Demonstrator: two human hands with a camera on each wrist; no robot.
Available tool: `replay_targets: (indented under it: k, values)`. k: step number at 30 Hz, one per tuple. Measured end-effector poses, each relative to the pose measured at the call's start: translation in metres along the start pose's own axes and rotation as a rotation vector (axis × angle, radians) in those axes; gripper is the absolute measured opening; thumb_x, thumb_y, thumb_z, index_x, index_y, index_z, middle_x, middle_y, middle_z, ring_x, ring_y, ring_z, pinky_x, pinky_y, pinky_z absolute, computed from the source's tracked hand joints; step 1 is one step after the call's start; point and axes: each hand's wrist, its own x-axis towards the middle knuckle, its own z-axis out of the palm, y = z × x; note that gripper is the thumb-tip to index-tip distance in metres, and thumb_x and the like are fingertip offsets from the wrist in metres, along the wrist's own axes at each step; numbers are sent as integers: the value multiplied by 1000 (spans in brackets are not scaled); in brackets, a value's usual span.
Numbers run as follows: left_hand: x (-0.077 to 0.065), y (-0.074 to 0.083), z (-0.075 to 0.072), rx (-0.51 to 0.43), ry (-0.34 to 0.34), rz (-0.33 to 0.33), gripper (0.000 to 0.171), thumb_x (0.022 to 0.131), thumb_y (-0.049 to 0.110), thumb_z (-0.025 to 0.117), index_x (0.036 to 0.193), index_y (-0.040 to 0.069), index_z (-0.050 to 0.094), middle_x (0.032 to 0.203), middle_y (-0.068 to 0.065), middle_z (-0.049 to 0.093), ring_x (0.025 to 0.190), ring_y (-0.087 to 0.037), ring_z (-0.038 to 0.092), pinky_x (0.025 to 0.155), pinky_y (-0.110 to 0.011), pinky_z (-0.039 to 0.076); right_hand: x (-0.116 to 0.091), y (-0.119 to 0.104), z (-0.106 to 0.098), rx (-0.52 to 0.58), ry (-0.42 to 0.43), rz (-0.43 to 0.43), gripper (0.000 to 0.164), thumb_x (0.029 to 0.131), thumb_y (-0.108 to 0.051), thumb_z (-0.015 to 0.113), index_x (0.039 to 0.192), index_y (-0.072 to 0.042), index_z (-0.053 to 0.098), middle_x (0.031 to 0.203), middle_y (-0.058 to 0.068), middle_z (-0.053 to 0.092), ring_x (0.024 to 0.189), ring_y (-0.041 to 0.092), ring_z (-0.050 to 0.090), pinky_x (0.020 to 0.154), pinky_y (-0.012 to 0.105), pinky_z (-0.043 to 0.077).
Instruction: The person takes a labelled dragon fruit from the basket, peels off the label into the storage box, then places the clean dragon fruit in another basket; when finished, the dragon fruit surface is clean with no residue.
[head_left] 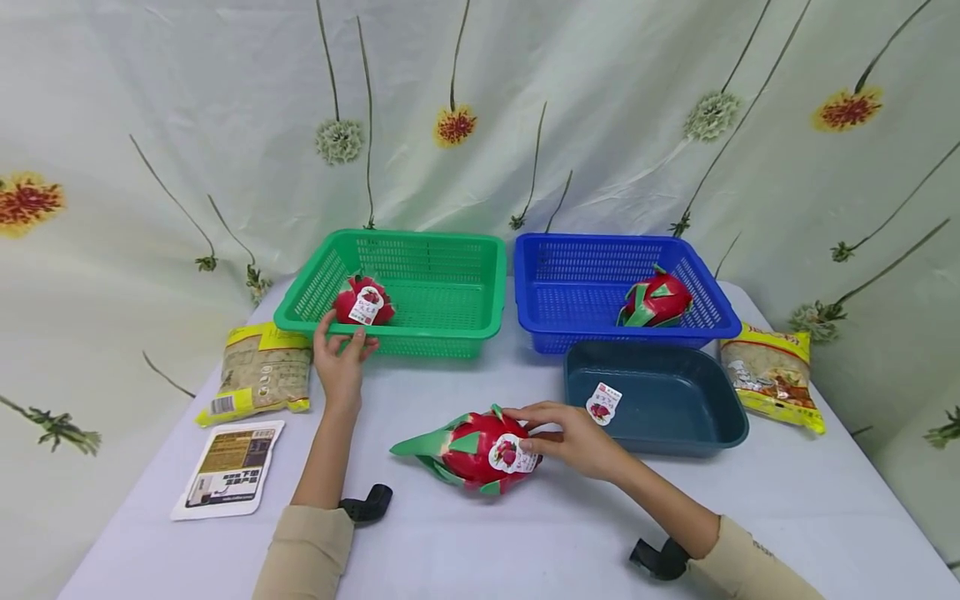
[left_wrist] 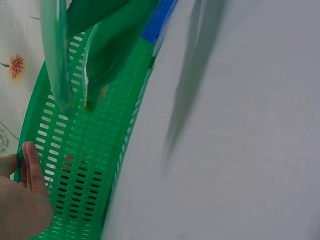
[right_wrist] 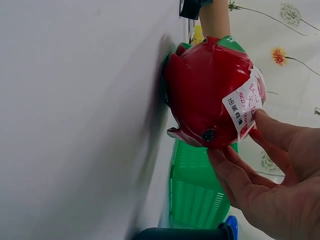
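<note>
Green basket (head_left: 450, 275) at back left, holding one dragon fruit (head_left: 363, 302) near its front left corner. Blue basket (head_left: 577, 283) just beside it on the right, holding another dragon fruit (head_left: 655, 301) at its right side. Dark tray (head_left: 675, 417) in front of the blue basket, a loose label (head_left: 603, 402) at its near left rim. Third dragon fruit (head_left: 476, 450) lying on the table (head_left: 480, 533), long axis left to right, green tip pointing left. Right hand (head_left: 577, 440) curled round its right end, fingers over the sticker. Left hand (head_left: 341, 358) gripping the green basket's front rim.
</note>
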Motion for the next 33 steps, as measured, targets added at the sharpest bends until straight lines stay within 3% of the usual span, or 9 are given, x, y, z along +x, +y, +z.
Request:
replay_targets:
  k: [3, 6, 9, 12, 15, 19, 22, 28, 33]
  values:
    - [-1, 4, 0, 7, -11, -36, 59, 89, 6, 59, 141, 12, 31, 83, -7, 47, 69, -14, 64, 71, -28, 53, -1, 1, 1, 6, 5, 2, 46, 84, -14, 68, 128, -16, 57, 121, 2, 57, 100, 15, 58, 84, 28, 49]
    - [-5, 16, -1, 130, -70, -134, 61, 91, 13, 57, 144, 15, 25, 76, -4, 55, 65, -13, 64, 70, -28, 54, -2, 4, 3, 8, 17, -2, 46, 84, -14, 68, 128, -16, 57, 121, 1, 57, 101, 16, 58, 84, 28, 49]
    - [-17, 32, 2, 416, -303, -195, 63, 93, 23, 56, 146, 16, 23, 69, -3, 62, 65, -16, 65, 68, -28, 54, -4, 8, 6, -7, 29, 5, 46, 85, -17, 67, 129, -19, 56, 123, 1, 58, 101, 17, 58, 82, 27, 50]
    - [-40, 47, 14, 641, -642, -84, 63, 91, 25, 59, 145, 13, 28, 78, -7, 66, 75, -22, 65, 71, -30, 54, -7, 11, 10, -16, 45, 22, 46, 86, -20, 66, 130, -22, 55, 124, 0, 57, 102, 17, 59, 79, 28, 51]
    - [-71, 61, 32, 709, -940, 105, 67, 85, 22, 68, 142, 10, 34, 105, -10, 62, 98, -27, 59, 86, -41, 49, -8, 14, 11, -9, 62, 25, 46, 86, -22, 66, 131, -22, 55, 124, -1, 57, 103, 18, 59, 79, 30, 51]
    - [-98, 49, 44, 795, -1166, 212, 91, 69, 39, 80, 144, 29, 29, 135, 1, 42, 124, -20, 39, 93, -47, 42, -8, 16, 12, -5, 83, 13, 45, 87, -23, 65, 130, -22, 55, 123, -2, 58, 103, 17, 58, 81, 32, 50]
    - [-106, 28, 43, 882, -1223, 200, 102, 59, 53, 81, 142, 45, 22, 138, 8, 36, 125, -14, 35, 89, -42, 45, -8, 16, 12, -3, 100, 12, 44, 87, -22, 65, 129, -21, 56, 122, -2, 59, 103, 18, 58, 80, 30, 51]
    - [-113, 14, 41, 1007, -1214, 279, 107, 54, 64, 78, 142, 46, 21, 130, 14, 46, 113, -9, 47, 80, -35, 50, -8, 17, 17, 18, 148, 26, 42, 86, -22, 66, 127, -22, 58, 120, -2, 59, 104, 19, 58, 79, 26, 51]
    - [-112, 6, 37, 1038, -1113, 380, 99, 54, 74, 70, 139, 48, 27, 124, 14, 52, 107, -6, 51, 76, -30, 50, -13, 16, 21, 113, 379, -79, 36, 84, -15, 68, 120, -10, 63, 114, 5, 58, 100, 26, 58, 84, 31, 49]
